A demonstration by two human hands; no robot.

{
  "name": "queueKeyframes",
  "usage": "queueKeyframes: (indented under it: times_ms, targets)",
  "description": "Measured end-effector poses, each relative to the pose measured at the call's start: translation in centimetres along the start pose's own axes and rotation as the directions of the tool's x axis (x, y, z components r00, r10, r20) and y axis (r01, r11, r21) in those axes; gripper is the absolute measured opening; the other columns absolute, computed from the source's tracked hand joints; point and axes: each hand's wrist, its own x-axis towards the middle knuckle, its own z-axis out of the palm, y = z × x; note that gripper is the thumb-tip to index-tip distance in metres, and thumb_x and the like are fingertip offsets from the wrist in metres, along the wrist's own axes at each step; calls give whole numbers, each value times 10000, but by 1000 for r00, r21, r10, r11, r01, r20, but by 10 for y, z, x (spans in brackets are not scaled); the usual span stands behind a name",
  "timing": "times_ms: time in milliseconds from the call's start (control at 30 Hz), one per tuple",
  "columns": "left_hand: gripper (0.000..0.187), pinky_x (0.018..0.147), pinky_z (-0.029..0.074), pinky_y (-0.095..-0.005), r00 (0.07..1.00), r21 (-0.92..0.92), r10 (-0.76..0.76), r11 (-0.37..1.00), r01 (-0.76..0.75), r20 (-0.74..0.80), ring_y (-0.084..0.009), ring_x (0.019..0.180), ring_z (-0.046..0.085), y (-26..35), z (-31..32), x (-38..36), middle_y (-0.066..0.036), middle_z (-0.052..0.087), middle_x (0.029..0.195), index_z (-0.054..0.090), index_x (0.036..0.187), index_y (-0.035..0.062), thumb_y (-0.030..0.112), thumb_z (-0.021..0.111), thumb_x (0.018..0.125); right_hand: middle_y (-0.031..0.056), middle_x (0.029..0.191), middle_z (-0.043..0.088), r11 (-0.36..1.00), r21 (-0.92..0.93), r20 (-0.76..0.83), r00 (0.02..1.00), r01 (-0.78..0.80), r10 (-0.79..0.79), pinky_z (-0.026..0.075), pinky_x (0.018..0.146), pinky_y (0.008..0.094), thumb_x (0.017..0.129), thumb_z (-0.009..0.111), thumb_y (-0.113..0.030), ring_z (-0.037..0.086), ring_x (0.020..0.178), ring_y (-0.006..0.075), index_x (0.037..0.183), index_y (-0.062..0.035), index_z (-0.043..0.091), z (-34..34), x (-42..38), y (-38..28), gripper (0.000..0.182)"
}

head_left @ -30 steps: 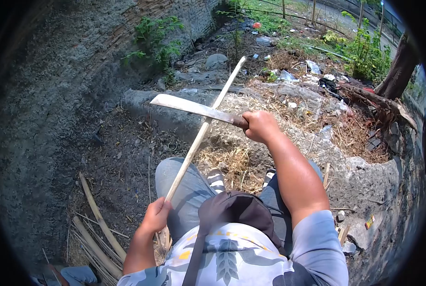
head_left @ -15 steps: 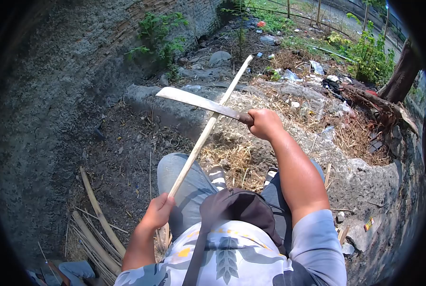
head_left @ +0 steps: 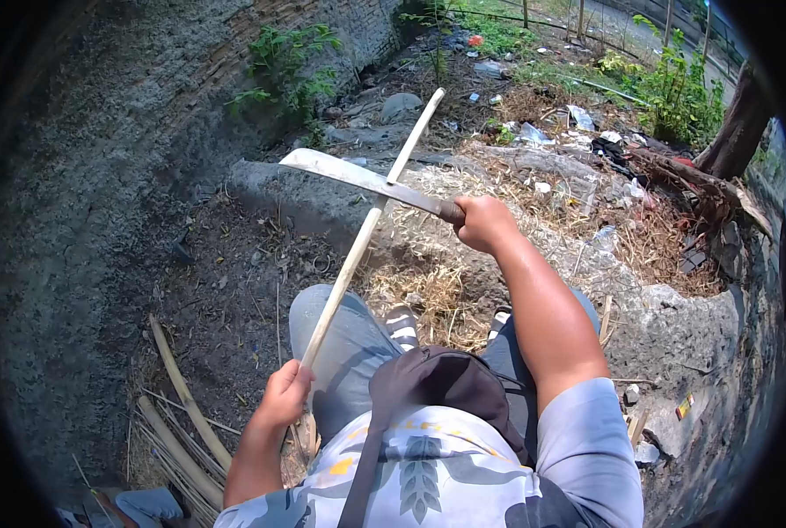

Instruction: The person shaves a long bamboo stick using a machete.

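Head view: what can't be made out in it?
All in the head view:
- Machete: most of the handle, covered by the right hand.
- Pale stick: lower end, hidden at the left hand.
- Other person: mostly cut off at the lower left.
- Yellow-red packet: print too small.

Pale patterned shirt (head_left: 421, 471), blue jeans (head_left: 344, 352).

Since the last earlier picture, the pale stick's (head_left: 351, 264) far end has swung slightly from one o'clock toward twelve, the left hand (head_left: 285, 393) has shifted a little toward seven, and the knife (head_left: 349, 175) now crosses the stick farther from that hand.
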Motion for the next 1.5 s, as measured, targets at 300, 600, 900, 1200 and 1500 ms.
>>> queueKeyframes:
  times_ms: [300, 600, 900, 1200, 1500]
  targets:
    - [303, 490, 319, -235, 998, -209, -24, 977, 35, 58, -50, 547, 398, -13, 5, 2, 50, 489, 683, 591, 939, 87, 323, 521, 1117, 122, 868, 746, 959, -93, 89, 962, 267, -259, 579, 835, 502, 776, 725, -205, 740, 883, 343, 924, -144, 720, 7, -12, -20, 160]
    - [287, 480, 326, -250, 997, -121, -33, 992, 40, 64, -61, 529, 410, -15, -2, -1, 47, 495, 664, 619, 964, 69, 302, 533, 1106, 126, 881, 753, 969, -145, 90, 978, 200, -189, 559, 847, 474, 765, 704, -141, 737, 898, 332, 922, -145, 723, 4, -2, -7, 158]
    - [284, 470, 250, -237, 990, -230, -100, 966, 121, 101, -42, 528, 324, -7, 4, -15, 72, 422, 673, 592, 981, 91, 333, 520, 1111, 101, 863, 748, 961, -184, 41, 978, 208, -204, 562, 844, 464, 778, 722, -192, 737, 878, 320, 909, -147, 722, -3, -11, -9, 139]
    - [312, 524, 329, -242, 991, -80, -61, 994, 71, 117, -63, 577, 399, 3, 7, -9, 52, 471, 687, 597, 961, 78, 328, 504, 1122, 44, 792, 741, 797, -254, 154, 836, 549, -527, 508, 880, 370, 751, 743, -199, 737, 833, 261, 846, -175, 689, 6, -12, -38, 112]
    - [300, 447, 255, -242, 994, -151, -100, 983, 106, 48, -47, 499, 319, -33, -20, -20, 65, 420, 653, 585, 963, 111, 377, 553, 1098, 135, 950, 757, 979, -185, 44, 996, 87, -80, 581, 833, 484, 803, 704, -200, 737, 941, 345, 931, -135, 720, 1, -5, -5, 144]
